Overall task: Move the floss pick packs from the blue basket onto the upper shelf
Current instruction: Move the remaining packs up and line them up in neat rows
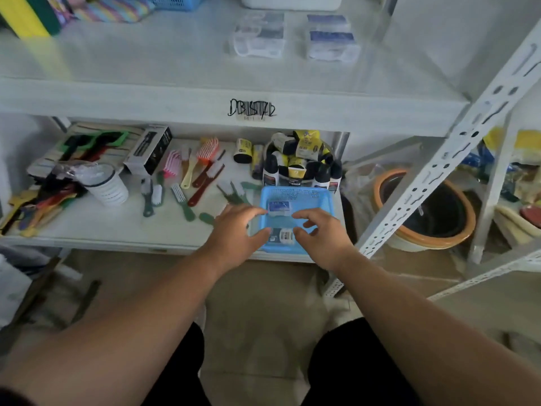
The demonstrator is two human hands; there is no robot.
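Observation:
The blue basket stands on the lower shelf at its right front corner. Inside it lie two floss pick packs: one toward the back, another near the front wall. My left hand hovers over the basket's left rim, fingers spread and empty. My right hand hangs over the basket's right side, fingers curled apart, holding nothing. On the upper shelf lie two groups of floss pick packs, a clear one and a blue-labelled one.
Brushes and combs lie scattered on the lower shelf left of the basket. A bowl of bottles stands right behind it. A white metal upright slants at the right, with a round pot on the floor beyond.

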